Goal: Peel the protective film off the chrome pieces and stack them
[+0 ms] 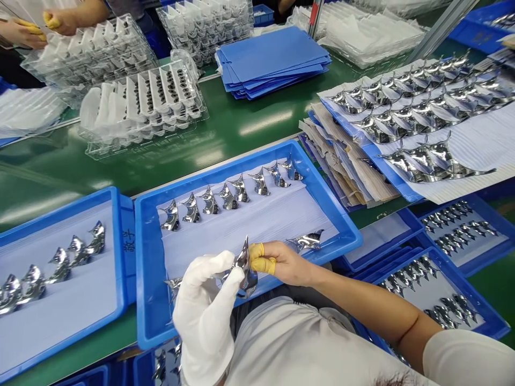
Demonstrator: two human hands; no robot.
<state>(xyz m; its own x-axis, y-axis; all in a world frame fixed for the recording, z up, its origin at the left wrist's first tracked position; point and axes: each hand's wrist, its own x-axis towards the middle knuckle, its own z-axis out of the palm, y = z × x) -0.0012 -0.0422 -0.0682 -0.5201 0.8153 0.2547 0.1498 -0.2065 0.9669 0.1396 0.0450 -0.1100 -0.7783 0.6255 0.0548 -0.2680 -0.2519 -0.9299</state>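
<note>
Between left hand (pixel 203 316) and right hand (pixel 281 262), a chrome piece (pixel 243 261) stands pinched.

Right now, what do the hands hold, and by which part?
A shiny metal piece, pinched mid-body between the gloved left hand and yellow-capped right fingers.

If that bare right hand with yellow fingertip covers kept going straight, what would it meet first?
The right hand already touches the shiny curved metal piece; just beyond lies, probably, the white-gloved left hand, though depth is unclear.
</note>
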